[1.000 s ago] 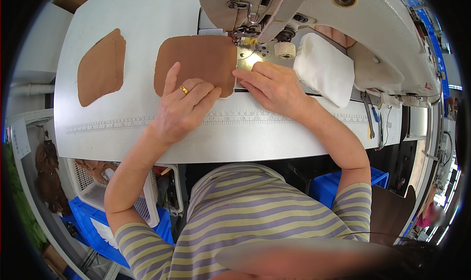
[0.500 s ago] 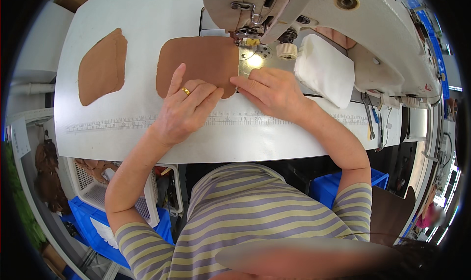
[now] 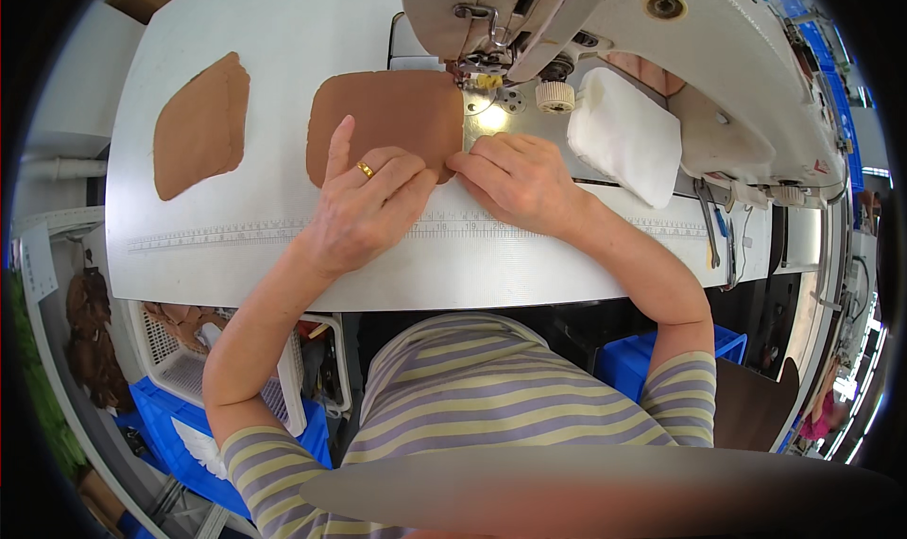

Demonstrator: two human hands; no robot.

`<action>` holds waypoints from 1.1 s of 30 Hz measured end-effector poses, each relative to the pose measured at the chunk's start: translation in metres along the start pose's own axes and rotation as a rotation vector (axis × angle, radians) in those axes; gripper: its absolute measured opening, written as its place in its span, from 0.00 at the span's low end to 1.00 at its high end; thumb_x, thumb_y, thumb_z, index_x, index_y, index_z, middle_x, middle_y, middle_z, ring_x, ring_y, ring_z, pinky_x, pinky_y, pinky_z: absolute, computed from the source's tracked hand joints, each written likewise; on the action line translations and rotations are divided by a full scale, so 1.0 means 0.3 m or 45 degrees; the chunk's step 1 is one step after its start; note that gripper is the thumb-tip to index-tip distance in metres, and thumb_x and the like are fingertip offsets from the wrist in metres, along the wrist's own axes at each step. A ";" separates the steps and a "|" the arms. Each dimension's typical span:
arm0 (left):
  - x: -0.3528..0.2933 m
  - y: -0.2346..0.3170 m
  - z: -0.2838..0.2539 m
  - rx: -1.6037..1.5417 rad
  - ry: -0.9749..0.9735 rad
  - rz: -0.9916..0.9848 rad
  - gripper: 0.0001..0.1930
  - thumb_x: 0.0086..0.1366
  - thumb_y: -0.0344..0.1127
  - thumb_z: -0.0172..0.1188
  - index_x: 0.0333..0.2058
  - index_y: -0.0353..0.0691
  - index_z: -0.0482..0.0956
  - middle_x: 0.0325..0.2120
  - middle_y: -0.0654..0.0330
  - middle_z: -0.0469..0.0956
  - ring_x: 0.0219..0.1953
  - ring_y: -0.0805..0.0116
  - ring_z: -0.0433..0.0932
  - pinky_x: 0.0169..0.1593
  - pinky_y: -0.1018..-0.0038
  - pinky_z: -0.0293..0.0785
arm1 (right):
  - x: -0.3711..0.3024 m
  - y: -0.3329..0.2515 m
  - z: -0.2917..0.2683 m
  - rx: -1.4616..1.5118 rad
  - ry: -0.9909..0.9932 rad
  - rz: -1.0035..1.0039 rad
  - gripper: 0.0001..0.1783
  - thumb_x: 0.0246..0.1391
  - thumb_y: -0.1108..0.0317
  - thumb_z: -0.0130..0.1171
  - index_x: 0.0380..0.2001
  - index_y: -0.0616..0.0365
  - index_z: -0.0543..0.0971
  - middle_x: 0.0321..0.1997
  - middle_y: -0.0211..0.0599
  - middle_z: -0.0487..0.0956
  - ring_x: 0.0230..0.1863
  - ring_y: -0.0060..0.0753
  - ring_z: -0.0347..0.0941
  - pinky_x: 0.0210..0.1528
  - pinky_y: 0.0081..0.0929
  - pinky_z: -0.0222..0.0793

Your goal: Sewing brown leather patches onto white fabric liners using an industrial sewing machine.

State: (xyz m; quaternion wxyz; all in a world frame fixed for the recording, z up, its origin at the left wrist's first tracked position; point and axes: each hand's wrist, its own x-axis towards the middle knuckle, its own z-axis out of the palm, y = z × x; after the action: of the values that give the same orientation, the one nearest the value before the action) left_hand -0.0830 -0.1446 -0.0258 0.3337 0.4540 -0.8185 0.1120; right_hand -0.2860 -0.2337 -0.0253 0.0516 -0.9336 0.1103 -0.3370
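Holding brown panel (image 3: 383, 114) flat on white table (image 3: 227, 284), just left of sewing machine's (image 3: 742, 81) needle area. Pinching near-right corner between right hand's (image 3: 520, 175) thumb and finger. Resting left hand (image 3: 368, 208), fingers curled, little finger raised, at near edge; being unable to tell whether gripping or only pressing, due to hidden fingertips.

Probably risking a skewed right edge if pulling unevenly between hands. Also risking a pucker or rolled corner if pushing into the pinch instead of pressing flat. Risking fingertips too near the needle if sliding right hand farther up that edge. Possibly bumping white padding (image 3: 624, 137) if swinging panel rightward.

Pointing long axis left-right, roughly parallel to ruler markings (image 3: 283, 232) on table. Facing machine side with short right edge, reaching needle area at far-right corner. Tilting barely, if at all, allowing for fisheye bend.
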 end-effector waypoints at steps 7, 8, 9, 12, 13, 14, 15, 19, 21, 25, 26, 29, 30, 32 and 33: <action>-0.001 -0.005 0.002 0.032 0.060 0.065 0.08 0.47 0.27 0.65 0.30 0.41 0.81 0.31 0.68 0.77 0.35 0.74 0.78 0.69 0.48 0.47 | 0.003 -0.010 -0.004 -0.018 -0.010 -0.008 0.14 0.39 0.74 0.68 0.33 0.57 0.80 0.26 0.30 0.73 0.23 0.31 0.72 0.25 0.26 0.68; 0.000 -0.005 0.003 0.036 0.061 0.068 0.08 0.47 0.26 0.65 0.30 0.41 0.81 0.32 0.68 0.77 0.35 0.74 0.78 0.69 0.48 0.47 | 0.003 -0.011 -0.003 -0.023 0.005 -0.020 0.13 0.39 0.74 0.68 0.33 0.57 0.80 0.26 0.30 0.73 0.23 0.30 0.72 0.24 0.26 0.68; 0.000 -0.004 0.003 0.035 0.062 0.070 0.08 0.47 0.26 0.65 0.30 0.41 0.81 0.32 0.68 0.77 0.35 0.74 0.78 0.69 0.48 0.47 | 0.004 -0.011 -0.004 -0.025 0.005 -0.020 0.13 0.39 0.74 0.68 0.33 0.57 0.80 0.26 0.30 0.73 0.23 0.30 0.72 0.24 0.26 0.68; 0.004 0.002 0.003 0.053 0.063 0.058 0.09 0.48 0.26 0.65 0.31 0.41 0.81 0.31 0.69 0.77 0.35 0.74 0.78 0.69 0.49 0.47 | 0.005 -0.009 0.000 -0.002 0.023 -0.043 0.12 0.39 0.74 0.69 0.32 0.57 0.80 0.26 0.30 0.73 0.22 0.30 0.71 0.24 0.26 0.67; 0.014 0.011 0.006 0.052 0.063 -0.002 0.09 0.48 0.26 0.64 0.32 0.41 0.82 0.33 0.68 0.78 0.36 0.74 0.78 0.69 0.48 0.48 | 0.002 -0.008 0.002 0.017 0.035 -0.030 0.12 0.40 0.74 0.69 0.31 0.57 0.80 0.25 0.30 0.73 0.22 0.30 0.71 0.23 0.26 0.66; 0.021 0.014 0.010 0.051 0.063 -0.061 0.10 0.49 0.27 0.64 0.33 0.41 0.82 0.34 0.68 0.79 0.37 0.74 0.78 0.69 0.48 0.48 | -0.002 -0.006 0.004 0.035 0.047 -0.015 0.11 0.40 0.73 0.69 0.31 0.57 0.80 0.24 0.30 0.72 0.21 0.30 0.70 0.23 0.27 0.66; 0.018 0.005 0.012 0.048 0.065 -0.059 0.10 0.49 0.27 0.64 0.33 0.41 0.82 0.34 0.68 0.79 0.37 0.74 0.78 0.69 0.48 0.48 | -0.006 -0.003 0.007 0.032 0.046 -0.014 0.11 0.40 0.73 0.69 0.31 0.57 0.80 0.24 0.30 0.72 0.21 0.30 0.70 0.23 0.27 0.66; -0.013 -0.025 -0.002 -0.012 -0.105 0.028 0.10 0.52 0.28 0.62 0.35 0.41 0.82 0.42 0.65 0.81 0.42 0.71 0.80 0.67 0.49 0.53 | -0.013 -0.009 -0.025 0.071 -0.113 -0.017 0.08 0.44 0.70 0.66 0.29 0.55 0.78 0.22 0.30 0.69 0.25 0.30 0.71 0.25 0.29 0.67; -0.019 -0.030 -0.010 -0.041 -0.168 0.047 0.10 0.53 0.29 0.61 0.36 0.41 0.83 0.44 0.64 0.81 0.44 0.70 0.80 0.67 0.50 0.55 | -0.015 0.005 -0.057 0.134 -0.210 0.004 0.08 0.45 0.70 0.66 0.31 0.54 0.80 0.22 0.30 0.69 0.25 0.31 0.71 0.25 0.29 0.67; -0.010 -0.035 -0.025 -0.075 -0.257 0.071 0.12 0.53 0.30 0.61 0.39 0.41 0.83 0.46 0.64 0.81 0.47 0.70 0.79 0.66 0.52 0.58 | -0.030 0.079 -0.071 0.070 -0.103 0.145 0.11 0.47 0.70 0.67 0.37 0.52 0.82 0.24 0.28 0.71 0.23 0.30 0.70 0.23 0.29 0.66; -0.006 -0.036 -0.028 -0.078 -0.290 0.071 0.13 0.53 0.30 0.61 0.40 0.41 0.82 0.46 0.65 0.80 0.47 0.70 0.78 0.66 0.52 0.58 | -0.034 0.090 -0.067 0.031 -0.072 0.195 0.13 0.47 0.70 0.67 0.40 0.51 0.83 0.25 0.27 0.72 0.20 0.28 0.70 0.21 0.27 0.65; 0.010 -0.037 -0.035 -0.127 -0.298 0.046 0.14 0.51 0.28 0.62 0.39 0.40 0.83 0.45 0.65 0.82 0.47 0.70 0.79 0.65 0.53 0.59 | -0.029 0.086 -0.067 -0.005 -0.103 0.223 0.11 0.48 0.69 0.66 0.38 0.51 0.82 0.23 0.29 0.72 0.26 0.34 0.71 0.26 0.31 0.67; 0.013 -0.039 -0.036 -0.129 -0.297 0.048 0.14 0.51 0.28 0.62 0.39 0.40 0.83 0.45 0.65 0.82 0.47 0.70 0.79 0.65 0.53 0.59 | -0.028 0.084 -0.068 -0.008 -0.104 0.224 0.11 0.48 0.69 0.66 0.38 0.51 0.82 0.23 0.29 0.72 0.26 0.34 0.71 0.26 0.31 0.67; 0.016 -0.046 -0.037 -0.192 -0.328 0.023 0.14 0.51 0.28 0.62 0.40 0.39 0.83 0.46 0.64 0.81 0.47 0.69 0.78 0.62 0.52 0.63 | -0.025 0.083 -0.068 -0.025 -0.148 0.253 0.12 0.48 0.68 0.66 0.39 0.51 0.82 0.23 0.30 0.72 0.26 0.34 0.71 0.26 0.30 0.67; 0.021 -0.051 -0.037 -0.192 -0.326 0.024 0.14 0.51 0.28 0.62 0.40 0.39 0.83 0.46 0.64 0.81 0.47 0.69 0.78 0.62 0.52 0.63 | -0.024 0.085 -0.068 -0.027 -0.148 0.252 0.12 0.48 0.68 0.66 0.39 0.51 0.82 0.23 0.30 0.72 0.26 0.34 0.71 0.26 0.30 0.67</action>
State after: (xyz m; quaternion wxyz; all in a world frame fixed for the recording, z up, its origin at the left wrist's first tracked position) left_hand -0.0679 -0.1519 -0.0152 0.2587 0.4306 -0.8647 -0.0054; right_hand -0.3088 -0.2572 -0.0184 0.0812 -0.9365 0.2025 -0.2744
